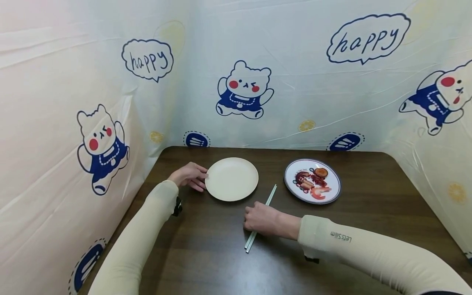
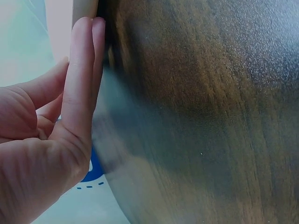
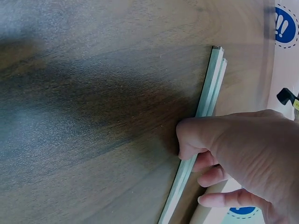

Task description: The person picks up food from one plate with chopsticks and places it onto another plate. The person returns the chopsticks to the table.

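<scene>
At the left rim of a plain cream plate [image 1: 231, 179], my left hand [image 1: 191, 176] pinches the edge, thumb on the upper face and extended fingers below it. In the left wrist view only a sliver of the plate [image 2: 84, 9] shows beyond the fingers. My right hand [image 1: 263, 219] holds a pair of pale green chopsticks [image 1: 272, 193] between thumb and fingers near their middle. The chopsticks [image 3: 212, 88] lie side by side, close over the wood, slanting from lower left to upper right in the head view.
A white plate with a blue rim [image 1: 289, 184] stands to the right, bearing several food pieces, among them a shrimp [image 1: 320, 192] and a round brown piece [image 1: 321, 173]. The dark wooden table [image 1: 206, 250] is enclosed by a printed curtain [image 1: 295, 90] at the back and sides.
</scene>
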`<state>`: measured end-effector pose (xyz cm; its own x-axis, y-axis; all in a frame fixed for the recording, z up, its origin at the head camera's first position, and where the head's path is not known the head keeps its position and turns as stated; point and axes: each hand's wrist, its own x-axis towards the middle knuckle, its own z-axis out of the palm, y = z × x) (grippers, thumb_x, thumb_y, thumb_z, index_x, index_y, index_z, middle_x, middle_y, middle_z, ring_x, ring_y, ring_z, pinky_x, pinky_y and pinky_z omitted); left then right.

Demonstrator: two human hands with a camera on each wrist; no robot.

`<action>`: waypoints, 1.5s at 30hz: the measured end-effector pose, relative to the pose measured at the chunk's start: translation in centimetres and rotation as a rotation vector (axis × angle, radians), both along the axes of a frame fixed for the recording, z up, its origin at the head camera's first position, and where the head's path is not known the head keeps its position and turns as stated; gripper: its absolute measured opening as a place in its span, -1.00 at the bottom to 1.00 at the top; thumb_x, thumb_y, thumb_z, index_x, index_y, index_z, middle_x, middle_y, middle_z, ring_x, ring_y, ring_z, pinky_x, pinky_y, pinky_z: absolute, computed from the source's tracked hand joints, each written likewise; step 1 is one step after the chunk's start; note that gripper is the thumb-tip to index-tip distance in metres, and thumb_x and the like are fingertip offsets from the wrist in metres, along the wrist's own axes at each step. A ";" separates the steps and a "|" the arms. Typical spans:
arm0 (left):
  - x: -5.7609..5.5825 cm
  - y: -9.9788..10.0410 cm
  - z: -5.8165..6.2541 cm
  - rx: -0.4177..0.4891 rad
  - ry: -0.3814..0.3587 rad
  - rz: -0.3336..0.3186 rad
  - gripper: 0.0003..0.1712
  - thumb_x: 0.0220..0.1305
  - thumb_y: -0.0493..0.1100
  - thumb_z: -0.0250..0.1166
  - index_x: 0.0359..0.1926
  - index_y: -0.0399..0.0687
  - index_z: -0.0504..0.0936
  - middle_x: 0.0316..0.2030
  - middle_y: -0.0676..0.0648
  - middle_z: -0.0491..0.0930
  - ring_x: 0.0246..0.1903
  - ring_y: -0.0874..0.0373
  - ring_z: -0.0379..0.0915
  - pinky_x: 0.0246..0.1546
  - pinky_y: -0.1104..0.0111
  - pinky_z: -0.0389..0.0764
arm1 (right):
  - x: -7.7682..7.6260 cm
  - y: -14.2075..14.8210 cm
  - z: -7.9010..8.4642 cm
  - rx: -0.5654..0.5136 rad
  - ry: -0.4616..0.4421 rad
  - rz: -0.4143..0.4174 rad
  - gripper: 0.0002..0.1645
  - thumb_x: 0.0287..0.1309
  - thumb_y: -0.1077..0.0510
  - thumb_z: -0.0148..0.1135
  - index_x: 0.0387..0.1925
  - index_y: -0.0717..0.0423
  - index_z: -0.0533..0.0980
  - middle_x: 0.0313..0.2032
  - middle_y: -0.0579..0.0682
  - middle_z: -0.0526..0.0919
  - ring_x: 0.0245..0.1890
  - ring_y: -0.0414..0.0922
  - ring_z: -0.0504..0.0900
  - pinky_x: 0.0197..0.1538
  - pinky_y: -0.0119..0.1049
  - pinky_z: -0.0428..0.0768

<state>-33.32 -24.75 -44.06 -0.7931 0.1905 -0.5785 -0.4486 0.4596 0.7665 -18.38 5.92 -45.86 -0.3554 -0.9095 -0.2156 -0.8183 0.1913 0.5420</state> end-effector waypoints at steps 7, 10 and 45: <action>-0.2 0.0 -0.1 0.005 -0.009 0.000 -0.46 0.58 -0.26 0.22 0.47 -0.34 0.42 -0.10 -0.29 0.71 -0.25 -0.09 0.77 -0.19 0.12 0.83 | -0.2 -0.1 0.0 0.009 -0.049 0.001 -0.80 0.33 -0.05 0.45 -0.03 -0.36 0.72 -0.12 -0.26 0.74 -0.09 -0.23 0.61 -0.26 -0.34 0.61; -0.2 0.0 0.0 0.004 -0.008 -0.001 -0.46 0.58 -0.26 0.22 0.47 -0.34 0.41 -0.09 -0.29 0.71 -0.25 -0.09 0.77 -0.19 0.12 0.83 | -0.1 0.0 -0.1 -0.003 -0.051 0.019 -0.80 0.34 -0.08 0.44 -0.02 -0.34 0.71 -0.12 -0.24 0.74 -0.08 -0.23 0.61 -0.24 -0.34 0.60; -0.2 0.1 0.0 -0.025 -0.002 -0.001 -0.44 0.56 -0.27 0.25 0.47 -0.34 0.41 -0.09 -0.31 0.72 -0.26 -0.08 0.77 -0.19 0.11 0.83 | 0.2 -0.1 0.2 -0.071 -0.125 -0.035 -0.90 0.20 0.03 0.51 -0.32 -0.29 0.71 -0.29 -0.22 0.72 -0.22 -0.20 0.66 -0.31 -0.34 0.65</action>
